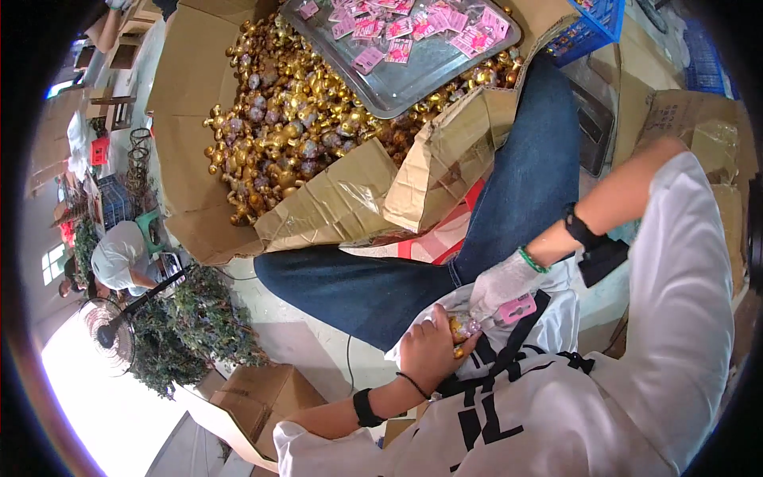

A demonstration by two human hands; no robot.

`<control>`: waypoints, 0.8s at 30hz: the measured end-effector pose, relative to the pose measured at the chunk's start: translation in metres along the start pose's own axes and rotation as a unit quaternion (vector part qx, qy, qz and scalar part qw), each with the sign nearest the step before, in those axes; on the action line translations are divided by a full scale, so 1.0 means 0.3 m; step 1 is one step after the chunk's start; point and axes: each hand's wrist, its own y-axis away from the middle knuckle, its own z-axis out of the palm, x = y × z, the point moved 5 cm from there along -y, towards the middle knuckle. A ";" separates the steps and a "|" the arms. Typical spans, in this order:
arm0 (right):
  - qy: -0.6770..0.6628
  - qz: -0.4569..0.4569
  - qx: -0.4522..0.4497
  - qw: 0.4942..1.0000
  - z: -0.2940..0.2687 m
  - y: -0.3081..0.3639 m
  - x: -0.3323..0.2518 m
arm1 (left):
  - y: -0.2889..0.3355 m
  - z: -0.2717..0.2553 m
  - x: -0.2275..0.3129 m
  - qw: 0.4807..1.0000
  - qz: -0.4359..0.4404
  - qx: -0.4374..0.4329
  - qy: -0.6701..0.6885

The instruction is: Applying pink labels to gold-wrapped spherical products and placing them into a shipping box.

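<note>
My left hand [429, 350], bare with a black wristband, is closed around a small golden ornament [461, 326] held against my white shirt. My right hand [501, 288], in a white glove with a green bracelet at the wrist, pinches a pink tag [517, 307] right beside the ornament. The two hands touch over my lap. Ahead lies a large open cardboard box [191, 103] heaped with many golden ornaments [294, 119]. On that heap rests a metal tray [413, 75] holding several pink tags [397, 28].
My leg in blue jeans [493, 222] stretches toward the box. A blue crate [592, 24] stands at the top right, more cardboard [691, 119] at the right. Another person in white [119, 254] crouches at the left near a fan [107, 334], green foliage [191, 326] and a brown carton [262, 397].
</note>
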 end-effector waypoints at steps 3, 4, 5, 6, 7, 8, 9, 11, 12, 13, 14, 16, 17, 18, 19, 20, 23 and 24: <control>0.073 0.094 0.124 0.985 0.050 0.086 -0.096 | 0.012 -0.121 0.033 0.993 0.083 0.076 -0.045; 0.149 -0.072 0.166 0.972 0.072 0.105 -0.173 | 0.024 -0.143 0.034 0.993 0.094 0.065 0.007; 0.242 -0.009 0.198 0.950 0.098 0.144 -0.186 | 0.029 -0.142 0.022 0.994 0.093 0.063 0.011; 0.251 0.068 0.177 0.949 0.131 0.172 -0.228 | 0.040 -0.143 0.024 0.986 0.129 0.056 0.090; 0.261 0.143 0.148 0.943 0.154 0.180 -0.243 | 0.059 -0.139 0.026 0.972 0.156 0.051 0.168; 0.262 0.143 0.143 0.944 0.184 0.172 -0.242 | 0.073 -0.120 0.024 0.967 0.152 0.059 0.194; 0.152 0.170 0.210 0.951 0.204 0.171 -0.221 | 0.077 -0.112 0.029 0.968 0.150 0.060 0.195; 0.041 0.193 0.273 0.942 0.214 0.167 -0.187 | 0.076 -0.092 0.037 0.987 0.124 0.037 0.099; -0.008 0.130 0.296 0.946 0.212 0.151 -0.177 | 0.075 -0.088 0.037 0.986 0.126 0.037 0.102; -0.056 0.066 0.318 0.944 0.206 0.140 -0.170 | 0.070 -0.086 0.031 0.984 0.118 0.028 0.129; -0.118 0.098 0.292 0.944 0.214 0.129 -0.138 | 0.063 -0.085 0.025 0.981 0.111 0.019 0.156; -0.021 0.112 0.267 0.957 0.213 0.125 -0.118 | 0.054 -0.109 0.028 0.977 0.124 -0.009 0.175; 0.076 0.122 0.242 0.959 0.215 0.121 -0.110 | 0.057 -0.109 0.036 0.970 0.141 -0.038 0.193; 0.077 0.123 0.240 0.960 0.216 0.116 -0.093 | 0.056 -0.107 0.035 0.970 0.139 -0.037 0.194; 0.071 0.036 0.294 0.952 0.207 0.112 -0.106 | 0.058 -0.112 0.037 0.969 0.152 -0.010 0.194; 0.063 -0.052 0.345 0.935 0.198 0.119 -0.121 | 0.060 -0.117 0.037 0.967 0.164 0.018 0.194; 0.152 0.005 0.356 0.922 0.192 0.129 -0.141 | 0.069 -0.099 0.025 0.961 0.168 0.014 0.219; 0.151 0.004 0.353 0.923 0.192 0.127 -0.142 | 0.072 -0.097 0.026 0.962 0.165 0.013 0.219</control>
